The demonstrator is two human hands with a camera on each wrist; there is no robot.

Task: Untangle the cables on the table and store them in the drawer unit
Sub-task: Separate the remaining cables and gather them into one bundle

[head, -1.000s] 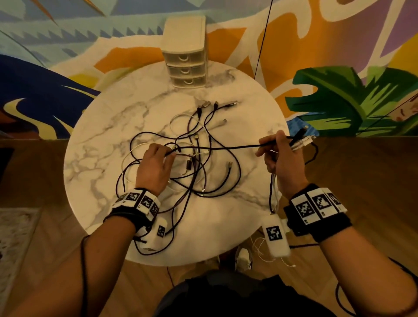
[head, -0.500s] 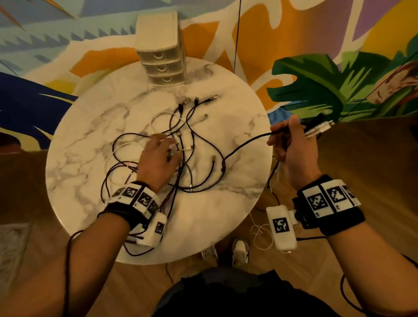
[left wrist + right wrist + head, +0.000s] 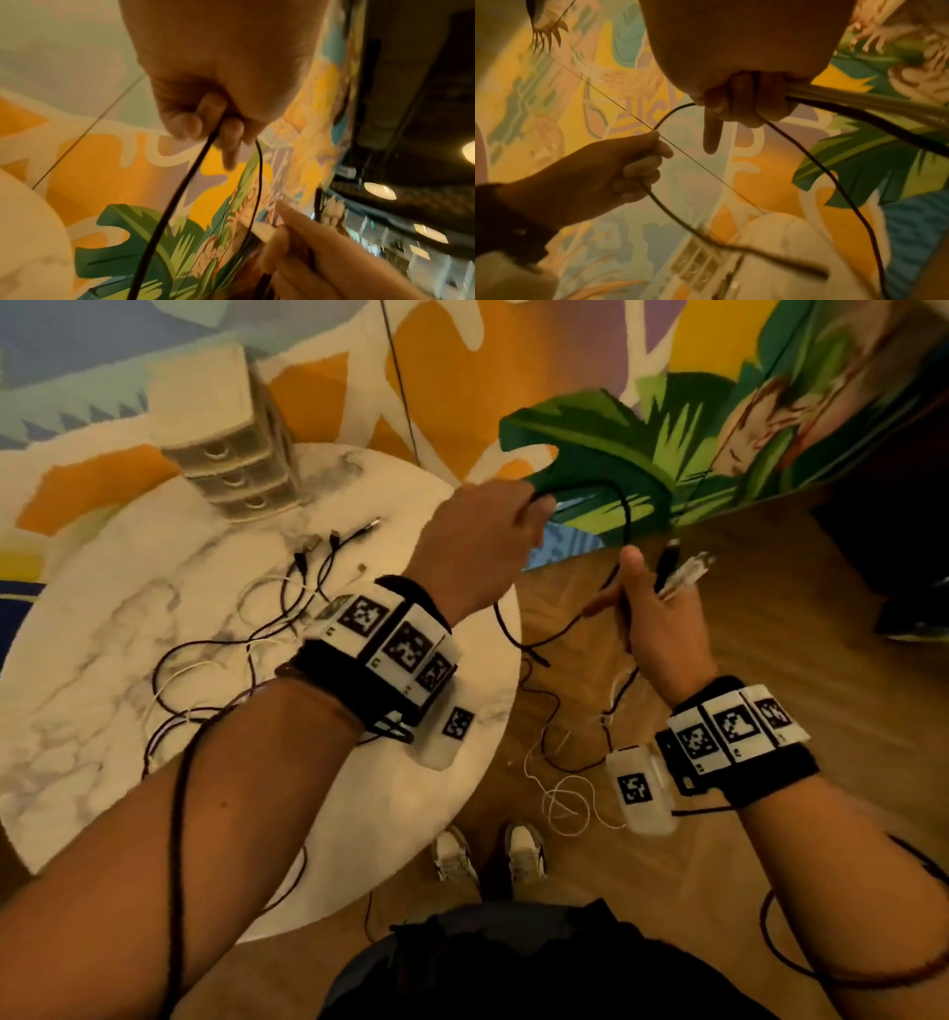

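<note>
Thin black cable (image 3: 624, 505): arches between both hands, past the round white marble table (image 3: 102, 629) edge. Left hand (image 3: 477, 546): fingers curled round it. Right hand (image 3: 660, 618): clasps its other run plus plug ends. Remaining tangled cables (image 3: 277, 629): on tabletop, before beige three-drawer unit (image 3: 231, 449)

The left forearm (image 3: 215, 814) and its wristband are covering part of the cable tangle (image 3: 287, 613) on the table (image 3: 92, 618) — which strands are crossing beneath is not showing. The drawer unit (image 3: 226, 449) is smearing with motion blur. In the right wrist view the plug ends (image 3: 885, 105) are running off the frame's edge — their type is staying unreadable.
</note>
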